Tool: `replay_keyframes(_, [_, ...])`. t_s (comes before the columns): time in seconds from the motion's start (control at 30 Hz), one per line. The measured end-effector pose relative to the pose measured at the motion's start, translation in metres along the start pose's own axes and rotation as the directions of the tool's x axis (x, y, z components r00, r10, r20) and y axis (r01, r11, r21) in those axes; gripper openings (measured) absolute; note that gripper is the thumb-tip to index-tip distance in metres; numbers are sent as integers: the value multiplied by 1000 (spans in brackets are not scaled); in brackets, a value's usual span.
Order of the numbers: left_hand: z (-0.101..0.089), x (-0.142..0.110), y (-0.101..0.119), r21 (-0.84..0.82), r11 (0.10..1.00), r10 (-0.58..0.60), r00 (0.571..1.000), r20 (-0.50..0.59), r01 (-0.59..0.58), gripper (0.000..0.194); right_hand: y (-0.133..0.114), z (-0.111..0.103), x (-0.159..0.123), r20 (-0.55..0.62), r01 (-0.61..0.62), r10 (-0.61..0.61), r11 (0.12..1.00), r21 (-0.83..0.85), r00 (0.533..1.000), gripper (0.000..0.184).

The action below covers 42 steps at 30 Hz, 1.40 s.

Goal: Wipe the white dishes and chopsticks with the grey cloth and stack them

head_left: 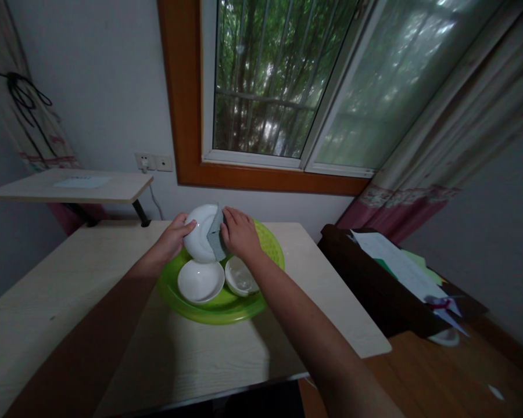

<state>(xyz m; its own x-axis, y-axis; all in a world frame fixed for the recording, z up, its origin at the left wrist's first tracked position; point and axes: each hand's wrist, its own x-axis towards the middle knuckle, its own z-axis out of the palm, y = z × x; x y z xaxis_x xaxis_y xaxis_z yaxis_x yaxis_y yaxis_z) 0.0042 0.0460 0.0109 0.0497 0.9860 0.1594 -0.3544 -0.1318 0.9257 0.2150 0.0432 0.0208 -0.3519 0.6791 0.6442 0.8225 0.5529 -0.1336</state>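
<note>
My left hand [174, 237] grips the left rim of a white plate [199, 235], held tilted up over a green basin [268, 238]. A grey sponge [216, 238] is pressed against the plate's face, with the fingers of my right hand [240, 233] closed on it. Two white bowls lie in the basin below: one at the front left [200, 281], a smaller one [240, 277] to its right, partly under my right forearm.
The basin sits on a pale wooden table [70, 290]. A raised wooden shelf [61, 187] stands at the back left. A dark box [375, 284] with papers [396, 261] is right of the table. Behind are a window [265, 87] and a curtain [453, 128].
</note>
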Motion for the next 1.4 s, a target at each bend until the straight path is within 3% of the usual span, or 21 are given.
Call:
replay_keyframes(0.17, [-1,0,1,22,1000,5,1000,-14,-5,36,6,3,0,-3,-87,87,996,-4,996,44])
replay_keyframes(0.5, [3,-3,2,57,998,4,999,45,-7,39,-5,-9,0,3,75,-75,997,-31,997,47])
replay_keyframes(0.77, [4,-5,4,63,998,21,1000,16,-21,42,3,-6,1,-24,-74,71,989,-129,997,41])
replay_keyframes(1.1, [4,-6,3,44,999,-11,998,60,8,41,-6,-12,0,5,21,-20,990,-136,1000,47])
replay_keyframes(1.4, [4,-6,3,86,996,8,998,55,-13,42,2,-10,2,-6,-114,114,981,-160,993,42])
